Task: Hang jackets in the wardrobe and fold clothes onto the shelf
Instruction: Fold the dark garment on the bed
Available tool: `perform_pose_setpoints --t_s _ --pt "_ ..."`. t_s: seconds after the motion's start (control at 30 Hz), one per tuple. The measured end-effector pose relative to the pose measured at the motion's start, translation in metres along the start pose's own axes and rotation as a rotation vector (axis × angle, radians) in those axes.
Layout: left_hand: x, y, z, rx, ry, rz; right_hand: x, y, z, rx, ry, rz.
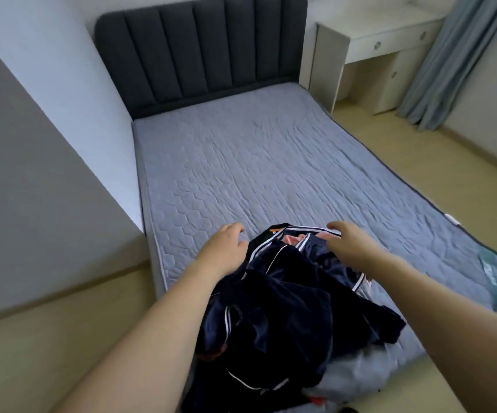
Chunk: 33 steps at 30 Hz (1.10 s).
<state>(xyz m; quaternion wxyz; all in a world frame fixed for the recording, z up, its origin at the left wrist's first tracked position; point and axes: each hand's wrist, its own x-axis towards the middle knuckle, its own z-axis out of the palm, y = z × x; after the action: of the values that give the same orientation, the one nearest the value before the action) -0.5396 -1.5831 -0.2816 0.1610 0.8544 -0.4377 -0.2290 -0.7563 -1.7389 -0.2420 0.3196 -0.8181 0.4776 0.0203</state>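
A heap of dark navy clothes (289, 296) with white piping lies on the near end of the bed (256, 162). A pink garment (294, 238) and a pale grey one (357, 374) show in the heap. My left hand (226, 245) hovers at the heap's far left edge, fingers loosely curled, holding nothing. My right hand (348, 236) reaches over the heap's far right side, with fingers relaxed just above the white-trimmed edge. Neither hand grips any cloth.
The mattress has a grey quilted cover and a dark padded headboard (202, 52). A white desk (381, 52) and blue curtain (461, 61) stand at the back right. A wall (32, 174) runs along the left. Wooden floor (438, 162) lies right of the bed.
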Motion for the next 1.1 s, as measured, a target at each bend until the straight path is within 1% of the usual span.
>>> perform_pose_setpoints --t_s 0.17,0.27,0.4,0.53,0.57,0.6,0.63,0.67,0.7,0.73,0.77,0.8,0.83,0.87,0.9,0.97,1.0,1.07,1.1 --pt "0.03 0.035 0.054 -0.07 -0.043 -0.207 0.057 0.062 -0.014 -0.069 -0.194 -0.089" --pt "0.052 0.033 0.087 -0.172 -0.079 -0.391 0.096 0.085 0.003 -0.06 -0.235 -0.057" --pt "0.108 0.004 0.165 -0.399 -0.059 -0.698 0.174 0.127 0.072 -0.063 -0.328 -0.079" --pt "0.161 -0.029 0.276 -0.673 0.03 -1.049 0.253 0.185 0.167 -0.075 -0.407 -0.049" --pt "0.17 -0.035 0.303 -0.692 0.045 -1.109 0.268 0.2 0.192 -0.094 -0.436 -0.024" --pt "0.179 -0.04 0.327 -0.633 0.039 -1.147 0.281 0.214 0.215 -0.108 -0.462 0.007" --pt "0.183 -0.044 0.346 -0.511 0.023 -1.165 0.29 0.227 0.236 -0.123 -0.475 0.04" --pt "0.184 -0.047 0.361 -0.373 0.023 -1.158 0.294 0.24 0.254 -0.146 -0.476 0.073" --pt "0.185 -0.048 0.371 -0.282 0.053 -1.129 0.296 0.251 0.268 -0.185 -0.474 0.095" --pt "0.184 -0.05 0.377 -0.267 0.11 -1.102 0.296 0.261 0.278 -0.236 -0.482 0.095" --pt "0.182 -0.048 0.377 -0.321 0.173 -1.082 0.295 0.269 0.282 -0.268 -0.498 0.086" --pt "0.178 -0.045 0.373 -0.452 0.244 -1.069 0.292 0.272 0.283 -0.243 -0.527 0.09" --pt "0.172 -0.038 0.364 -0.633 0.322 -1.037 0.289 0.273 0.281 -0.132 -0.556 0.12" --pt "0.164 -0.026 0.351 -0.811 0.387 -0.992 0.284 0.269 0.273 0.055 -0.57 0.182" --pt "0.154 -0.01 0.335 -0.957 0.413 -0.971 0.279 0.262 0.259 0.269 -0.567 0.254" --pt "0.135 0.027 0.296 -1.143 0.412 -1.0 0.271 0.242 0.216 0.6 -0.544 0.361" --pt "0.125 0.048 0.274 -1.213 0.415 -1.029 0.269 0.232 0.187 0.676 -0.542 0.366" --pt "0.106 0.094 0.229 -1.339 0.417 -1.048 0.263 0.211 0.118 0.707 -0.519 0.307" --pt "0.096 0.118 0.207 -1.394 0.416 -1.03 0.259 0.202 0.081 0.691 -0.504 0.263"
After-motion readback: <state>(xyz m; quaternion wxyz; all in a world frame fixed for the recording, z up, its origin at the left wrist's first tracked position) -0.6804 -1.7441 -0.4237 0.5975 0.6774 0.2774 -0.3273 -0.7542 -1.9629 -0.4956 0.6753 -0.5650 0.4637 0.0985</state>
